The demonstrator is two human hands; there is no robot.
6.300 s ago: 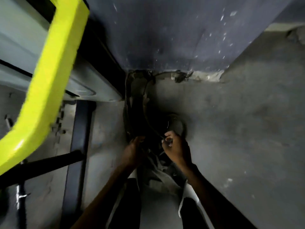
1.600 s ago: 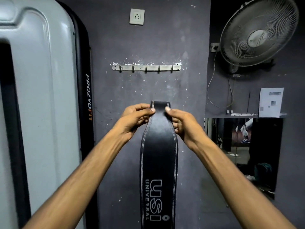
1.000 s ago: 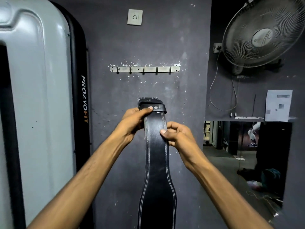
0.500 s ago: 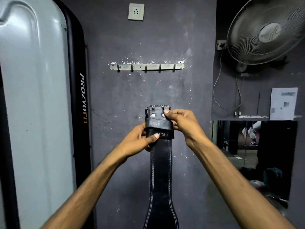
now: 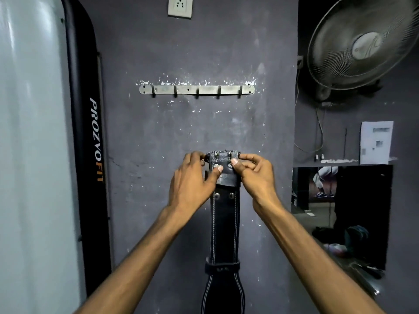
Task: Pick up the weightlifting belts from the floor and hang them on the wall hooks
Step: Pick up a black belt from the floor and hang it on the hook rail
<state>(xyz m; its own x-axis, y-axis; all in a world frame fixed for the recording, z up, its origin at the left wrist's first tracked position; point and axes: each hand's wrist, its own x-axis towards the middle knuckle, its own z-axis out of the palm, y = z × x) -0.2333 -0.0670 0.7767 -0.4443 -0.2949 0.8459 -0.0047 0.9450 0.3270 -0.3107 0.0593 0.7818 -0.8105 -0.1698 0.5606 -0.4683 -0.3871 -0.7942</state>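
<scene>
Where: a person stands facing a dark grey wall [image 5: 204,132], both bare forearms stretched forward
In hand: a black leather belt [image 5: 224,223] with white stitching hangs straight down from the two hands, close in front of the wall; a dark loop wraps it low down, and its wider lower part runs out of the bottom of the frame
Top end: the folded-over, riveted end carries a metal buckle [image 5: 223,154] along its upper edge
Left grip: the left hand [image 5: 192,184] pinches the left side of that end, thumb pressed on the front face, fingers [image 5: 195,155] curled round the edge by the buckle
Right grip: the right hand [image 5: 256,175] pinches the right side, thumb on the front near a rivet, fingers [image 5: 251,157] curled behind the edge
Overhead: a metal hook rail [image 5: 204,89] with five small hooks is fixed to the wall straight above the belt and well apart from it; the belt is on no hook yet
Higher up: a white socket [image 5: 180,5] at the top of the frame
At left: a pale machine cover [image 5: 34,155] edged in black, lettered PROZVOFIT
At right: a wall fan [image 5: 362,41], a sheet of paper [image 5: 376,142] below it, and a mirror or doorway [image 5: 340,211], which one is unclear
</scene>
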